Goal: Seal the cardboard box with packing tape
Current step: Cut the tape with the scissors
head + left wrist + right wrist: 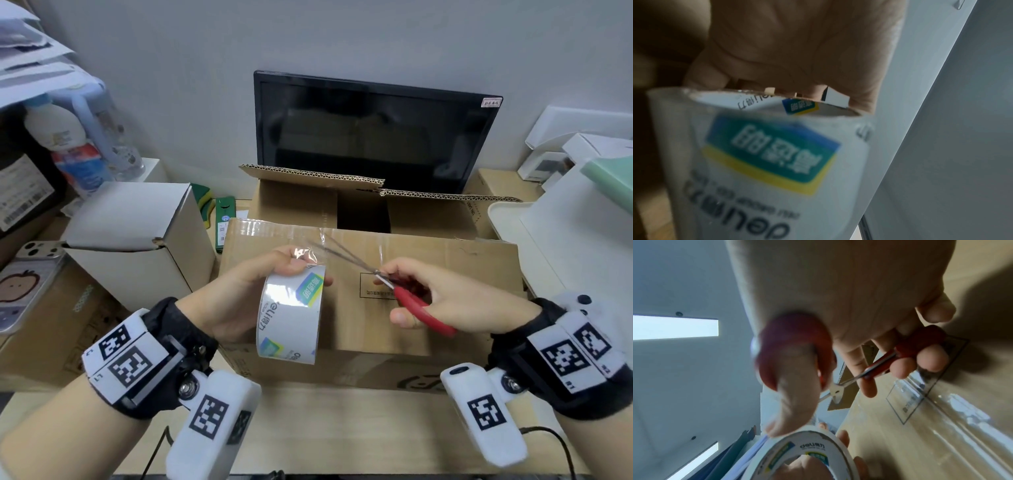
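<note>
Cluttered surface [308,428]: cardboard box [428,308] centre frame, clear tape laid across top. Tape roll [291,315] gripped by left hand [239,298]; red scissors [411,301] held by right hand [455,301], blades spread.

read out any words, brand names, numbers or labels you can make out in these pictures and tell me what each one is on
"deli": tape roll, by its core; Chinese characters follow, too blurred to read.
Blue-green-yellow badge on the tape roll: Chinese characters, blurred.
Printed rectangle on the cardboard box: too small to read.
Red sticker on the monitor: unreadable.
"L" and "L7": left wrist band.
Barcode label, far left: unreadable.
</note>
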Demonstrator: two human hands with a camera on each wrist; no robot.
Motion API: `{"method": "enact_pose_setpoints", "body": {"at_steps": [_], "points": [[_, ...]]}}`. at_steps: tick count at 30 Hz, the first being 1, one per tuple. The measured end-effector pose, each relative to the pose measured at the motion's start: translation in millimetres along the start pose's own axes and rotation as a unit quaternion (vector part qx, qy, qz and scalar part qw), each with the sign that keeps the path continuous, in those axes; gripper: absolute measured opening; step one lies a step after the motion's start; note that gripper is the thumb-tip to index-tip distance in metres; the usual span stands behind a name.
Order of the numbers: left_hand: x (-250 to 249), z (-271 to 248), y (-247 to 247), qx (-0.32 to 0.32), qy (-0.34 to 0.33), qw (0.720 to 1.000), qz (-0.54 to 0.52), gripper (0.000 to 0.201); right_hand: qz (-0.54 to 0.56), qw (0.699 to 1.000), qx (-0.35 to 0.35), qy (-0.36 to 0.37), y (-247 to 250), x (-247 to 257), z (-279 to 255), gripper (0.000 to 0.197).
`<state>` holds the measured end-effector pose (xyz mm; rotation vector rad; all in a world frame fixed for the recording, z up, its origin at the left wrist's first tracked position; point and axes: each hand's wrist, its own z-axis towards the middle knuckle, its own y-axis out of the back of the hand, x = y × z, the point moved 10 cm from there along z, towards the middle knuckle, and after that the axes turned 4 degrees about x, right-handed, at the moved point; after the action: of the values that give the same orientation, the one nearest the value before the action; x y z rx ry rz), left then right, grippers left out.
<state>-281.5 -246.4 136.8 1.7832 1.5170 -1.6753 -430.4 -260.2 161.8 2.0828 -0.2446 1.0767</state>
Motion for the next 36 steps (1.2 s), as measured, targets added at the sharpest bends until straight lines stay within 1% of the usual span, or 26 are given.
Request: {"method": "enact_pose_setpoints", "body": {"at_steps": [1, 3, 5, 6, 7, 9, 10, 12, 15, 18, 20, 24, 26, 29, 32, 34, 36], "points": [[-1, 0, 0, 0.001, -0.003, 1.000, 0.000, 0.043, 0.018, 1.000, -0.013, 0.001, 4, 1, -1, 0.043], [-3, 0, -2, 0.016, -0.005, 1.000, 0.000, 0.052, 0.092, 0.994, -0.060, 0.006, 14, 4, -1, 0.036], [-1, 0, -9, 0.037, 0.000, 0.999, -0.002, 0.060, 0.155, 0.980, -0.124, 0.022, 26, 8, -1, 0.036], [0, 1, -12, 0.045, 0.002, 0.999, 0.001, 0.059, 0.170, 0.972, -0.157, 0.037, 32, 13, -1, 0.035], [2, 1, -15, 0.051, 0.004, 0.999, 0.006, 0.056, 0.181, 0.965, -0.184, 0.055, 37, 19, -1, 0.036], [4, 2, -23, 0.062, 0.006, 0.998, 0.017, 0.039, 0.205, 0.953, -0.208, 0.075, 40, 29, 3, 0.039], [5, 3, -27, 0.066, 0.007, 0.998, 0.019, 0.032, 0.222, 0.950, -0.206, 0.079, 38, 32, 7, 0.041], [6, 4, -32, 0.066, 0.012, 0.997, 0.024, 0.027, 0.249, 0.947, -0.186, 0.079, 33, 39, 15, 0.045], [8, 5, -34, 0.059, 0.015, 0.998, 0.033, 0.025, 0.224, 0.958, -0.163, 0.071, 27, 47, 24, 0.041], [9, 4, -33, 0.059, 0.020, 0.997, 0.036, 0.028, 0.189, 0.966, -0.166, 0.066, 27, 50, 26, 0.035], [9, 2, -33, 0.063, 0.021, 0.997, 0.040, 0.034, 0.177, 0.967, -0.169, 0.065, 26, 51, 26, 0.033], [8, 0, -32, 0.063, 0.025, 0.997, 0.038, 0.040, 0.138, 0.971, -0.185, 0.068, 29, 52, 23, 0.032], [9, -2, -36, 0.086, 0.031, 0.995, 0.029, 0.042, 0.104, 0.972, -0.196, 0.070, 29, 55, 23, 0.035], [12, -5, -46, 0.147, 0.047, 0.988, -0.023, 0.046, 0.061, 0.970, -0.223, 0.074, 31, 58, 21, 0.037], [14, -9, -55, 0.200, 0.057, 0.976, -0.064, 0.043, 0.059, 0.965, -0.246, 0.068, 36, 54, 21, 0.035], [15, -11, -56, 0.210, 0.064, 0.973, -0.066, 0.044, 0.067, 0.963, -0.256, 0.060, 39, 49, 20, 0.032], [17, -12, -51, 0.207, 0.071, 0.975, -0.041, 0.046, 0.074, 0.959, -0.267, 0.050, 42, 44, 20, 0.031]]}}
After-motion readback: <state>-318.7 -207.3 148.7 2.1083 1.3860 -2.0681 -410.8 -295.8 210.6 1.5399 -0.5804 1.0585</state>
